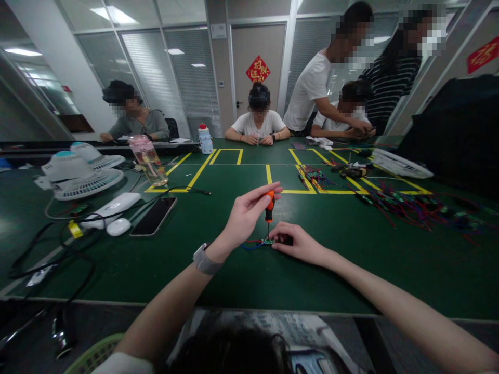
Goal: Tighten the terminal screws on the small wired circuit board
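My left hand (pixel 251 210) grips the handle top of an orange and black screwdriver (pixel 269 208), which stands upright. Its thin shaft points down onto a small green circuit board (pixel 267 242) lying on the green table (pixel 218 280). Red and blue wires (pixel 251 244) run from the board's left end. With fingertips and thumb, my right hand (pixel 294 241) pinches the board's right end. Exactly where the screwdriver tip meets the board is too small to make out.
Left stand a phone (pixel 154 217), a white case (pixel 118 227), a power strip (pixel 113 210), cables, fans (pixel 83 174) and a bottle (pixel 150 163). Wired boards (pixel 409 208) pile up at right, near a white basket (pixel 401 163). Several people sit or stand beyond the table.
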`<action>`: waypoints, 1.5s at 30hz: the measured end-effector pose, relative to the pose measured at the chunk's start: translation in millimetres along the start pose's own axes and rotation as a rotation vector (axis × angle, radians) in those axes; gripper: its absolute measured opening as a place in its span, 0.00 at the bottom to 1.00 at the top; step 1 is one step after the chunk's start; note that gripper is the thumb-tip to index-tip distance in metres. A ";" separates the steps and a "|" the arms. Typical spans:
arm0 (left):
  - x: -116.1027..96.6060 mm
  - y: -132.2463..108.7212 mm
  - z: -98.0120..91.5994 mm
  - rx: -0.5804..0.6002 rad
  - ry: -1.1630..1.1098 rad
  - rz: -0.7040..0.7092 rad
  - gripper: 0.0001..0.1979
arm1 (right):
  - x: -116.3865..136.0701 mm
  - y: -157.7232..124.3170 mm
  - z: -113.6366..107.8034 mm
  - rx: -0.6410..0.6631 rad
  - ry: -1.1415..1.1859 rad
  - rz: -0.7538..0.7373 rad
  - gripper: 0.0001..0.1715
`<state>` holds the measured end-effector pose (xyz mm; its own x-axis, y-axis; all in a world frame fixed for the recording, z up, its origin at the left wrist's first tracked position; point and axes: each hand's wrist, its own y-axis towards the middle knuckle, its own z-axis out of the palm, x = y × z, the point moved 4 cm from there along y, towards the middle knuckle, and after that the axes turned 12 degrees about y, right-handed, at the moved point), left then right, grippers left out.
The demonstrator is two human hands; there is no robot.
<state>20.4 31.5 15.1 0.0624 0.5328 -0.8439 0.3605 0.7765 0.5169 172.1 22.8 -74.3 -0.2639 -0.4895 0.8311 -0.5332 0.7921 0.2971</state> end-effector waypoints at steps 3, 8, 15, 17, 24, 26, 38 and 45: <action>-1.8 -0.9 -1.8 -0.044 0.090 0.005 0.14 | -1.1 0.0 0.0 0.001 0.000 0.001 0.07; -6.5 -0.7 -7.9 -0.149 0.253 0.103 0.10 | -1.4 0.2 -0.1 0.002 0.011 0.004 0.08; -3.4 -1.0 -2.6 -0.047 0.136 0.040 0.15 | -1.8 0.2 0.2 0.004 0.001 0.006 0.08; -2.9 -2.4 -2.8 -0.077 0.179 0.055 0.13 | -2.1 0.2 0.5 0.006 0.000 -0.001 0.08; -6.4 -4.8 -7.8 -0.156 0.297 0.123 0.13 | -2.1 1.0 1.3 -0.001 -0.004 0.010 0.08; -6.1 -3.7 -4.9 -0.060 0.199 0.081 0.16 | -1.4 1.2 1.5 0.002 0.002 0.018 0.08; -6.8 -4.2 -2.5 -0.038 0.255 0.130 0.15 | 0.3 0.5 0.3 0.005 0.010 0.013 0.08; -7.7 -3.3 -8.0 -0.156 0.323 0.169 0.06 | 0.9 0.2 0.1 0.010 0.013 0.007 0.08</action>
<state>11.2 27.6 21.1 -0.1962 0.7168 -0.6690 0.2232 0.6971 0.6814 171.6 22.5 -73.5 -0.2573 -0.4789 0.8393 -0.5390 0.7920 0.2867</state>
